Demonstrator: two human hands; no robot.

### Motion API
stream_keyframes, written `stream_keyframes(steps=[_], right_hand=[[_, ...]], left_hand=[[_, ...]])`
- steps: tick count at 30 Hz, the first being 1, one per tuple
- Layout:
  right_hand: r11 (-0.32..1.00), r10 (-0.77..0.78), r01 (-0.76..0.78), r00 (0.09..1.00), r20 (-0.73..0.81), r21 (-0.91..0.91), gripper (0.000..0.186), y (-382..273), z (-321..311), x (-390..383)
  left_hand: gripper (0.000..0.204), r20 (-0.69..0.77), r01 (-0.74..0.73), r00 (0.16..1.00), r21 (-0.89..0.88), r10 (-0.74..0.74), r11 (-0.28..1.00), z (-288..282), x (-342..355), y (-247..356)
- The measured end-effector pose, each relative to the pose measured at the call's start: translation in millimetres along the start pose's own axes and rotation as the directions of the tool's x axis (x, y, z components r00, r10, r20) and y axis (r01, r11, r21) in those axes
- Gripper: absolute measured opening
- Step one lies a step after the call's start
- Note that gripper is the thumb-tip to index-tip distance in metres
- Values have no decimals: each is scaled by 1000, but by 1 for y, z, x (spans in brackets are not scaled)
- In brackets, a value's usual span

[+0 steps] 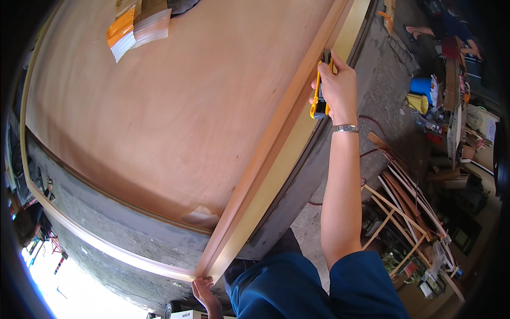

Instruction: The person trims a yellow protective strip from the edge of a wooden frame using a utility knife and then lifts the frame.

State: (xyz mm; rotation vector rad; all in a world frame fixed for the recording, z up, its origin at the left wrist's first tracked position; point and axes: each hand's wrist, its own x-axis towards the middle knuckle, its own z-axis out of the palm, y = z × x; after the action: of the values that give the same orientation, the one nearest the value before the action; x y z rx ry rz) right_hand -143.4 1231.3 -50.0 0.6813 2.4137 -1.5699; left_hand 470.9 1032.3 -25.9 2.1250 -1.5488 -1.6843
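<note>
My right hand is closed around a yellow and dark grey hand tool, whose exact kind my fingers partly hide. It is over the long wooden strips on the right side of a large wooden panel. One strip is reddish brown and the one beside it is a pale wooden strip. At the near corner, my left hand pinches the end of these strips, where another thin wooden strip meets them and curves off to the left in this view.
Torn orange and white wrapping lies on the panel's far part. A grey slab edge runs beneath. On the right floor are stacked wood offcuts, a light wooden frame, a blue container and a cable. Another person is at the far right.
</note>
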Motion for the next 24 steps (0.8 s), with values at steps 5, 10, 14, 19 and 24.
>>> stream_keyframes(steps=[5,10,14,19,24], right_hand=[[1000,-26,27,1000,-10,14,59,3,3,-11],[999,-40,40,999,-6,11,59,6,4,-19],[999,-47,47,999,-5,-16,60,6,6,-29],[999,-41,41,999,0,-21,60,13,8,-41],[999,-36,36,999,0,-18,60,19,10,-49]], left_hand=[[31,17,-10,1000,-11,11,1000,-2,2,-4],[33,15,-29,999,-3,29,1000,-4,3,-6],[35,21,-28,999,-10,28,1000,-3,1,-2],[35,24,-43,999,-6,43,999,-4,1,-2],[32,43,-59,997,19,59,998,-5,-1,4]])
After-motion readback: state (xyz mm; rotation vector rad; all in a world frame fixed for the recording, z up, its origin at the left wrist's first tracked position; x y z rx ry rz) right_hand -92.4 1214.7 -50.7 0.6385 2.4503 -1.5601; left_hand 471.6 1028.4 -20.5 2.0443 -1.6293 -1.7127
